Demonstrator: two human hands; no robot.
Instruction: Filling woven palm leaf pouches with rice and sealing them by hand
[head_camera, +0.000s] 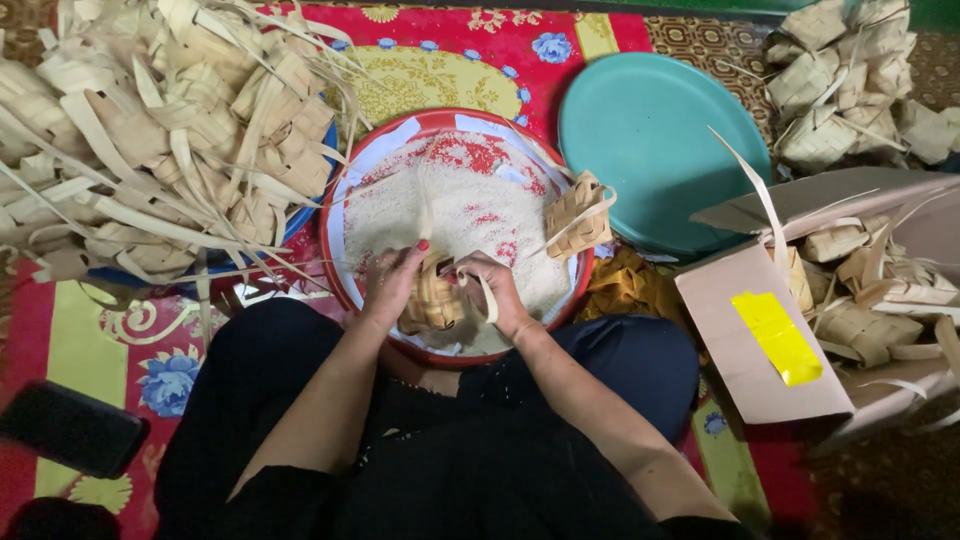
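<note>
Both hands held a woven pouch over the rice tray.

A pile of empty pouches (170, 130) lay at the mat's left edge. The left hand (392, 282) and right hand (497, 292) were each clamped on one pouch (432, 300) at the near rim of the tray (345, 180); a teal lid (660, 140) and a box (760, 340) lay to the right.

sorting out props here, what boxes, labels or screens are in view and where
Cardboard box: right of the person, open, brown, with woven leaf pouches inside.
Yellow tape: a slanted strip on the box's near flap.
Phone: lower left on the mat, flat black slab, screen dark.
No signs visible.
</note>
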